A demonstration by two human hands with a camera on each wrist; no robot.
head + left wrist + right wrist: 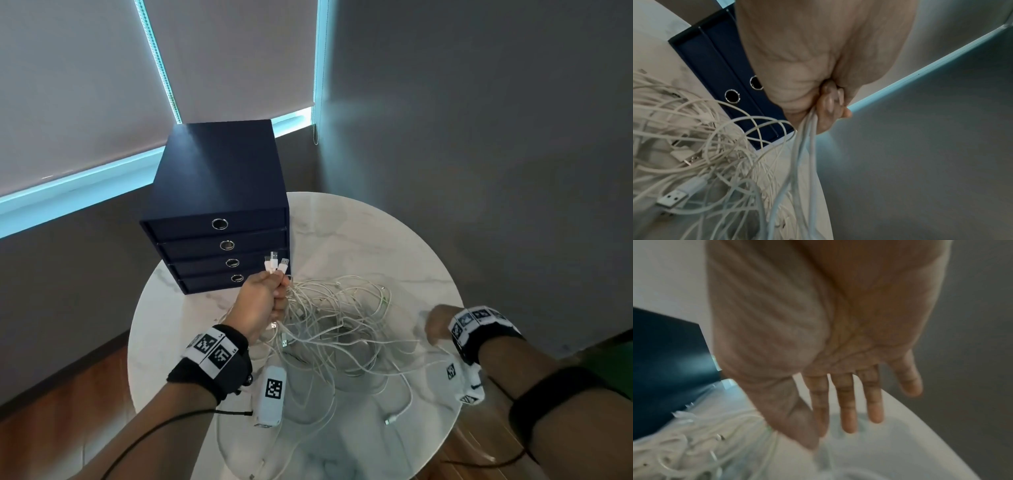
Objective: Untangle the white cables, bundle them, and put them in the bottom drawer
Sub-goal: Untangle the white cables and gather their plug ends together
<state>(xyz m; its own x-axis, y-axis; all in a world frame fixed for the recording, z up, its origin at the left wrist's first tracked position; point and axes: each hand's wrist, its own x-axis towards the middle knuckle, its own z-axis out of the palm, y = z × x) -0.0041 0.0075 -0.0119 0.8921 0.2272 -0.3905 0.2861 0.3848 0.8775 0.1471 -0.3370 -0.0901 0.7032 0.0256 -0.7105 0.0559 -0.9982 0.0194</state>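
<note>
A tangle of white cables (337, 325) lies in the middle of the round marble table (359, 226). My left hand (278, 291) grips several cable ends in a fist just in front of the drawer unit, and their USB plugs (275, 262) stick up above it. In the left wrist view the fingers (830, 100) are curled round the strands, which hang down to the pile (711, 146). My right hand (433, 327) hovers, blurred, over the table's right side. Its fingers (846, 404) are straight and hold nothing. The bottom drawer (209, 283) of the dark blue drawer unit (219, 178) is closed.
The drawer unit stands at the table's back left edge, all its drawers closed, with ring pulls (237, 278). One loose plug (390, 420) lies near the front edge. Grey walls and a window with blinds (85, 85) stand behind; wooden floor (68, 394) lies below.
</note>
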